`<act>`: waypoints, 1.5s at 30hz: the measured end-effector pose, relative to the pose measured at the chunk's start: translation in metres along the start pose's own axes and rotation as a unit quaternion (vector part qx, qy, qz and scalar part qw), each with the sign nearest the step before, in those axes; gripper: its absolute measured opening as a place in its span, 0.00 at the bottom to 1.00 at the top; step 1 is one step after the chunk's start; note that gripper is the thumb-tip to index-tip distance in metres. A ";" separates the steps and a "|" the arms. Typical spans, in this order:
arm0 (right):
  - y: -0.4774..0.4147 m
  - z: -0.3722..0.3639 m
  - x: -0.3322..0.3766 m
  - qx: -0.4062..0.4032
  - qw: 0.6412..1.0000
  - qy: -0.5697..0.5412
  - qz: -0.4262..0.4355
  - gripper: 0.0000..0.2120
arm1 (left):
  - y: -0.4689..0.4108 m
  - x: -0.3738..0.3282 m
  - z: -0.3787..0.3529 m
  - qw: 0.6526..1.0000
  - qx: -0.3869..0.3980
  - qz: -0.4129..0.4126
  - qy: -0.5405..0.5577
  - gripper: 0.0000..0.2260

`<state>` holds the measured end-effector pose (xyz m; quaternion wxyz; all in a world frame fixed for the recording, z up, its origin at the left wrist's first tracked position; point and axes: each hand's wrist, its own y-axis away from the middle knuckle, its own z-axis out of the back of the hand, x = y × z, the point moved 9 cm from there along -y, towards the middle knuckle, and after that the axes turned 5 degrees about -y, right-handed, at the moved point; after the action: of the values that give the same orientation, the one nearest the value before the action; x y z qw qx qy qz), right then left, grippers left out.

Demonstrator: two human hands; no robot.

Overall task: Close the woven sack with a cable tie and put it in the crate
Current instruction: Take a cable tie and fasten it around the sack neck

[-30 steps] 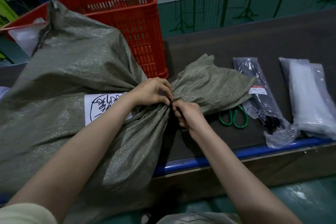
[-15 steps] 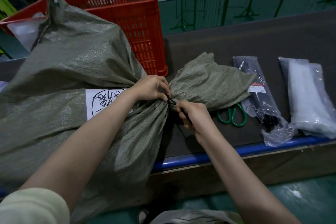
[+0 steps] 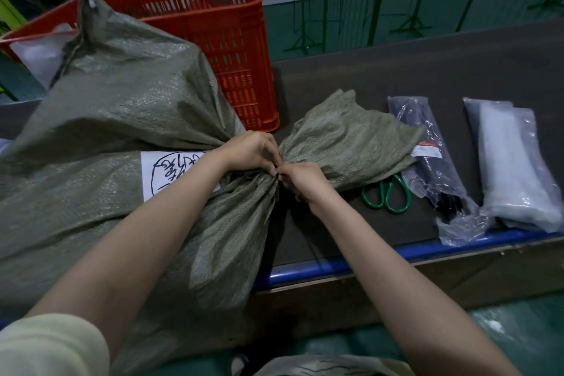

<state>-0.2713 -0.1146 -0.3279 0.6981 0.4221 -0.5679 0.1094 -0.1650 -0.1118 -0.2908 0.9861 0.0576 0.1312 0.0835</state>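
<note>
A large grey-green woven sack (image 3: 116, 119) lies on the dark table, bulging to the left, with a white handwritten label (image 3: 171, 171) on its side. Its neck is bunched at the centre and the loose mouth (image 3: 345, 137) fans out to the right. My left hand (image 3: 251, 151) grips the gathered neck. My right hand (image 3: 300, 181) pinches a black cable tie (image 3: 277, 174) wrapped at the neck, fingertip to fingertip with the left; most of the tie is hidden. A red plastic crate (image 3: 225, 40) stands behind the sack.
Green-handled scissors (image 3: 386, 197) lie partly under the sack's mouth. A clear bag of black cable ties (image 3: 433, 168) and a bag of white ties (image 3: 515, 162) sit to the right. The table has a blue front edge (image 3: 335, 264). Green metal racks stand beyond.
My right hand has moved back up against the left at the neck after pulling slightly away half a second ago. The sack and crate have stayed in place.
</note>
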 end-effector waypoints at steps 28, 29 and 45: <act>-0.018 0.092 -0.027 -0.151 0.966 0.207 0.042 0.17 | -0.005 -0.025 -0.012 0.981 0.075 -0.022 -0.178 0.15; -0.022 0.111 -0.032 -0.199 0.944 0.260 0.041 0.16 | -0.005 -0.039 -0.012 0.975 0.069 -0.047 -0.207 0.18; -0.024 0.177 -0.076 -0.254 0.900 0.342 -0.088 0.22 | -0.030 -0.085 -0.087 0.915 0.155 -0.123 -0.351 0.25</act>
<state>-0.4053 -0.2306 -0.4061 0.9398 0.2150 -0.2630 0.0376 -0.2647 -0.1481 -0.3573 0.9500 0.2190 -0.2057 -0.0850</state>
